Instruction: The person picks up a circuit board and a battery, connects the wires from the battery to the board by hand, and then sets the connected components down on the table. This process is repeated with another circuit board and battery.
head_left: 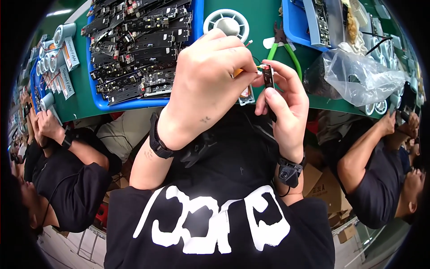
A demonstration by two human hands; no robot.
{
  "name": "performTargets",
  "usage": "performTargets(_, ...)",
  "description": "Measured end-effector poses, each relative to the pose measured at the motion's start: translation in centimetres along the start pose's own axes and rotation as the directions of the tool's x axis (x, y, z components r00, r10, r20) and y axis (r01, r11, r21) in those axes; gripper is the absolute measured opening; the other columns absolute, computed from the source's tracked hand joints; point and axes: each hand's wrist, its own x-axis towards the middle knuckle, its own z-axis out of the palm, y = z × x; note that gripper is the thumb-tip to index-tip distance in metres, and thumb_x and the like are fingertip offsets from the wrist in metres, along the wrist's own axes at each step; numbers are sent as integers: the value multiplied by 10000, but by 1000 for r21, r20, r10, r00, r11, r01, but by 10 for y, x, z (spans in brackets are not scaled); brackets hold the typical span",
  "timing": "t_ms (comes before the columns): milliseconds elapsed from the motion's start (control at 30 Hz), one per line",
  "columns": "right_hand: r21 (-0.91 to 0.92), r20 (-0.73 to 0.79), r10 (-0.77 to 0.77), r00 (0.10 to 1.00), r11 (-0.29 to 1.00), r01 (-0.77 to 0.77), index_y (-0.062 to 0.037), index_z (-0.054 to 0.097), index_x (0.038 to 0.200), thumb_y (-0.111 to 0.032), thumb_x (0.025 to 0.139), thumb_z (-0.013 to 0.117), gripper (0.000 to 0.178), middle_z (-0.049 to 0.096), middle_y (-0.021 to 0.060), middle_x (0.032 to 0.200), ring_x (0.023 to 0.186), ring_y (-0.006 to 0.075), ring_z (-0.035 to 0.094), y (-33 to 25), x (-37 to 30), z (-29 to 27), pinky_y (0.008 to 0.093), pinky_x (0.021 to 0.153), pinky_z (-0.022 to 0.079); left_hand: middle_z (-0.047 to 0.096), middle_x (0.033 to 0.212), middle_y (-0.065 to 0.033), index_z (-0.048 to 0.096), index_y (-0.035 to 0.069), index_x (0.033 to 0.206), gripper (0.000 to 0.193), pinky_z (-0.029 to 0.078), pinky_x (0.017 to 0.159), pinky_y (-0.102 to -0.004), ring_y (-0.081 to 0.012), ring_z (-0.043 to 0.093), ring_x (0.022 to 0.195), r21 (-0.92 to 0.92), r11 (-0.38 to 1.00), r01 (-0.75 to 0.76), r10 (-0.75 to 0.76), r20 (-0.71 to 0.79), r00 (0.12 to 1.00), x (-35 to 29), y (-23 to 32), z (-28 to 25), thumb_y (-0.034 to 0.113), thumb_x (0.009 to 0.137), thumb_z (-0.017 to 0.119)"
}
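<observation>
My right hand (289, 105) is closed on a narrow black circuit board (268, 78), its thumb pressed against the face. Beside the board's far end my left hand (210, 85) pinches a thin wire with a small connector (260, 67); whether the connector is seated in the board I cannot tell. Just beyond my left hand lies a pale blue round fan housing (242, 22), partly covered by my knuckles. Beneath my hands, a light-coloured part (246, 97) shows at the table's near edge, mostly hidden. Green-handled cutters (291, 56) lie on the table past my right fingers.
A blue tray (96, 96) full of similar black boards fills the left of the green table (260, 9). At right are another blue bin (293, 38) and a clear plastic bag (363, 80). Co-workers sit close on both sides, with fan units (58, 67) near the left one.
</observation>
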Motion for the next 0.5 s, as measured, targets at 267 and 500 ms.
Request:
performTargets(267,-139,-160,-96,982,988,74,56,478,1401,-119,973,540,466,630,102,1164,658,72,469,17,-9,-31,198,594,364,615,776,-75,630,64,757,105,525,649,-387,-277,642,759,-206,969,-136,137,-8,991,-7,-5,11,148,806,671)
performTargets(500,-138,-113,-68,991,989,53,22,479,1421,-87,1008,511,428,619,47,1044,671,66,470,17,-4,-24,194,595,361,613,714,-78,631,55,751,116,533,648,-379,-271,661,730,-169,971,-167,186,101,977,-15,-11,-8,149,811,661)
